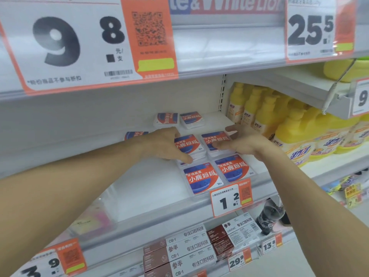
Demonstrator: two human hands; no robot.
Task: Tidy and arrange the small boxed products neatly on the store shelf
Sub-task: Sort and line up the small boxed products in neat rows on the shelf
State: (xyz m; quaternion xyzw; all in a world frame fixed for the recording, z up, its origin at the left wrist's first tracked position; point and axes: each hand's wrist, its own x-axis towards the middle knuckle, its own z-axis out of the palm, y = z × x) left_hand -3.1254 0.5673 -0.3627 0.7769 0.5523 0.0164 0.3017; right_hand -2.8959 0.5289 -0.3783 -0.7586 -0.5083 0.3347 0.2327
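Pressing flat, fingers straight: left hand (165,144) and right hand (241,143) on boxes (187,145) behind price tag (229,198); risk shoving front boxes off shelf (151,188).

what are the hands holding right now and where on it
Nothing is lifted. The left hand rests on a flat red-and-blue boxed pack at its left edge; the right hand lies on the neighbouring pack.
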